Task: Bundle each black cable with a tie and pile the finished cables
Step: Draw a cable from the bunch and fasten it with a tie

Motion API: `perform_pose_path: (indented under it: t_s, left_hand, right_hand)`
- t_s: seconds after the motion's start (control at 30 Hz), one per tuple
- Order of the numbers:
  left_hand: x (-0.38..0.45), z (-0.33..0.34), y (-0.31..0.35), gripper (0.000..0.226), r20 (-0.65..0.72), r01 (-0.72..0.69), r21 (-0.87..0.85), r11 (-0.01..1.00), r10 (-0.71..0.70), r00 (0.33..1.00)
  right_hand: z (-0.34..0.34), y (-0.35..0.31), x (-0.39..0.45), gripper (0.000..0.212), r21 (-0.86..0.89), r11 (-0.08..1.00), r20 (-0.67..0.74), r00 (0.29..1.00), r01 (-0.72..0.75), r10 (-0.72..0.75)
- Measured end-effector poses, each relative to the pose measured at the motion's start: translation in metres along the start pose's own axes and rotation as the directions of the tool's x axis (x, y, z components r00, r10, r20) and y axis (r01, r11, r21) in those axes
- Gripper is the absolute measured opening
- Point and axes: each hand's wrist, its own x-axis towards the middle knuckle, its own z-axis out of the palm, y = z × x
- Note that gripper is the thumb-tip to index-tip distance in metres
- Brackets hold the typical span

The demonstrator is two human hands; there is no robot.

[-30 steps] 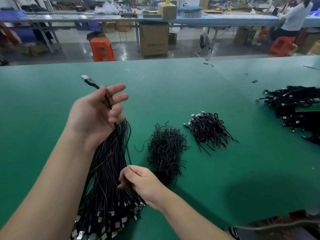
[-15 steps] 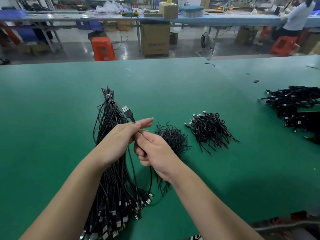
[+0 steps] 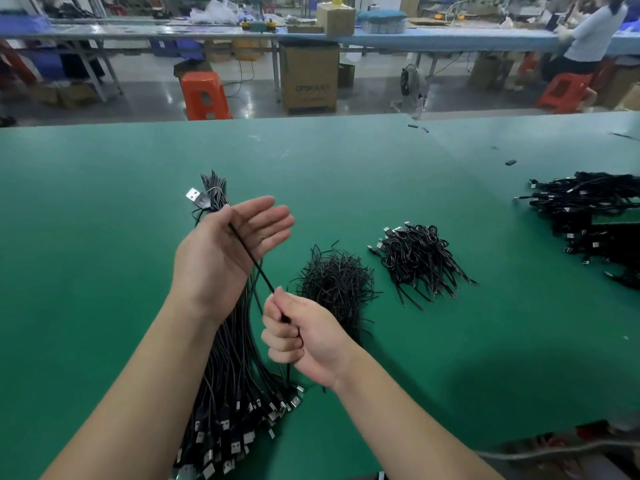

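My left hand (image 3: pixel 225 251) is raised over the table with its fingers straight, and one black cable (image 3: pixel 254 261) runs across its palm. The cable's USB plug (image 3: pixel 197 197) sticks out past the thumb side, where the cable is pinched. My right hand (image 3: pixel 304 341) is a fist gripping the same cable lower down, so the cable is stretched taut between the hands. Under my left forearm lies a long bunch of loose black cables (image 3: pixel 235 375). To its right are a heap of black ties (image 3: pixel 336 285) and a pile of bundled cables (image 3: pixel 415 258).
All of this rests on a green table (image 3: pixel 381 174). Another large heap of black cables (image 3: pixel 588 216) lies at the right edge. Small black scraps (image 3: pixel 510 162) dot the far right. Beyond the table are an orange stool (image 3: pixel 204 95), a cardboard box (image 3: pixel 308 81) and a seated person (image 3: pixel 588 36).
My hands were together at the cable's plug end. My left hand has since lifted and spread its fingers, and my right hand has slid down along the cable toward me.
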Motion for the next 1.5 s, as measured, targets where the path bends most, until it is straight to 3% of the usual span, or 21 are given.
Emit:
perform_pose_path:
  t_s: [0.1, 0.2, 0.3, 0.37, 0.43, 0.5, 0.6, 0.67, 0.77, 0.83, 0.9, 0.93, 1.0, 1.03, 1.1, 1.17, 1.23, 1.27, 1.33, 1.4, 1.5]
  left_hand:
    - [0.000, -0.002, 0.010, 0.052, 0.069, 0.069, -0.107, 0.992, -0.062, 0.996]
    - [-0.005, -0.011, 0.017, 0.043, 0.312, 0.244, -0.164, 0.956, -0.185, 0.932]
    - [-0.013, -0.027, 0.020, 0.048, 0.620, 0.492, 0.089, 0.866, -0.435, 0.653]
    - [-0.020, -0.036, 0.012, 0.052, 0.510, 0.496, 0.458, 0.738, -0.675, 0.533]
    - [-0.024, -0.038, 0.000, 0.050, 0.198, 0.476, 0.708, 0.523, -0.793, 0.577]
    - [-0.024, -0.041, -0.013, 0.040, -0.029, 0.465, 0.768, 0.441, -0.701, 0.712]
    - [-0.018, -0.039, -0.030, 0.035, -0.066, 0.326, 0.666, 0.671, -0.382, 0.922]
    - [-0.016, -0.031, -0.041, 0.036, -0.060, 0.219, 0.480, 0.849, -0.217, 0.974]
    - [-0.005, -0.015, -0.043, 0.046, -0.238, 0.109, 0.045, 0.993, -0.095, 0.966]
    - [0.004, -0.009, -0.027, 0.045, -0.284, 0.042, -0.275, 0.961, -0.123, 0.951]
    - [0.005, -0.009, -0.009, 0.037, -0.173, 0.110, -0.449, 0.887, -0.207, 0.963]
    - [0.003, -0.011, -0.001, 0.036, -0.054, 0.200, -0.419, 0.886, -0.245, 0.968]
    - [-0.004, -0.017, 0.010, 0.038, 0.202, 0.365, -0.092, 0.927, -0.341, 0.918]
    - [-0.007, -0.020, 0.015, 0.040, 0.307, 0.380, 0.155, 0.912, -0.410, 0.859]
    - [-0.012, -0.026, 0.021, 0.045, 0.395, 0.317, 0.567, 0.760, -0.589, 0.705]
    - [-0.015, -0.030, 0.021, 0.045, 0.257, 0.303, 0.781, 0.546, -0.723, 0.642]
    - [-0.013, -0.029, 0.010, 0.038, 0.008, 0.368, 0.852, 0.371, -0.714, 0.700]
    - [-0.012, -0.028, 0.001, 0.036, -0.101, 0.408, 0.842, 0.353, -0.640, 0.762]
    - [-0.006, -0.025, -0.018, 0.030, -0.237, 0.410, 0.728, 0.549, -0.359, 0.903]
    - [-0.001, -0.022, -0.026, 0.029, -0.274, 0.240, 0.545, 0.803, -0.099, 0.956]
    - [0.001, -0.024, -0.028, 0.032, -0.158, 0.087, 0.364, 0.927, -0.031, 0.987]
  right_hand:
    - [-0.003, 0.004, 0.002, 0.036, 0.132, 0.990, 0.095, 0.995, -0.044, 0.032]
    - [-0.009, 0.002, 0.002, 0.034, 0.243, 0.966, 0.201, 0.979, -0.093, 0.044]
    - [-0.017, -0.005, 0.002, 0.032, 0.253, 0.963, 0.160, 0.985, -0.096, 0.056]
    - [-0.023, -0.012, 0.002, 0.033, 0.181, 0.980, 0.054, 0.996, -0.083, 0.075]
    - [-0.028, -0.018, 0.003, 0.036, 0.127, 0.990, -0.007, 0.998, -0.056, 0.058]
    - [-0.028, -0.021, 0.005, 0.036, 0.089, 0.996, -0.026, 0.999, -0.022, 0.024]
    - [-0.022, -0.021, 0.009, 0.034, 0.076, 0.997, -0.045, 0.999, 0.010, -0.007]
    - [-0.018, -0.017, 0.012, 0.034, 0.089, 0.996, -0.043, 0.999, 0.014, -0.010]
    - [-0.015, -0.003, 0.017, 0.034, 0.091, 0.996, -0.016, 1.000, -0.020, 0.022]
    - [-0.016, 0.008, 0.018, 0.034, 0.157, 0.986, -0.002, 0.999, -0.050, 0.051]
    - [-0.021, 0.013, 0.020, 0.032, 0.307, 0.950, 0.008, 0.998, -0.062, 0.062]
    - [-0.024, 0.013, 0.021, 0.031, 0.372, 0.927, 0.015, 0.999, -0.054, 0.052]
    - [-0.029, 0.009, 0.023, 0.031, 0.436, 0.899, 0.001, 0.999, -0.029, 0.032]
    - [-0.030, 0.005, 0.024, 0.031, 0.426, 0.905, -0.021, 1.000, -0.009, 0.020]
    - [-0.032, -0.004, 0.025, 0.030, 0.365, 0.931, -0.065, 0.998, 0.029, -0.006]
    - [-0.033, -0.014, 0.025, 0.031, 0.337, 0.941, -0.055, 0.998, 0.042, -0.025]
    - [-0.033, -0.023, 0.026, 0.032, 0.315, 0.948, -0.023, 0.999, 0.053, -0.049]
    - [-0.032, -0.025, 0.026, 0.033, 0.292, 0.954, -0.014, 0.998, 0.064, -0.062]
    - [-0.029, -0.028, 0.026, 0.035, 0.248, 0.965, -0.010, 0.996, 0.083, -0.083]
    - [-0.026, -0.029, 0.026, 0.037, 0.213, 0.972, -0.011, 0.995, 0.098, -0.098]
    - [-0.025, -0.029, 0.025, 0.037, 0.214, 0.970, -0.012, 0.994, 0.112, -0.112]
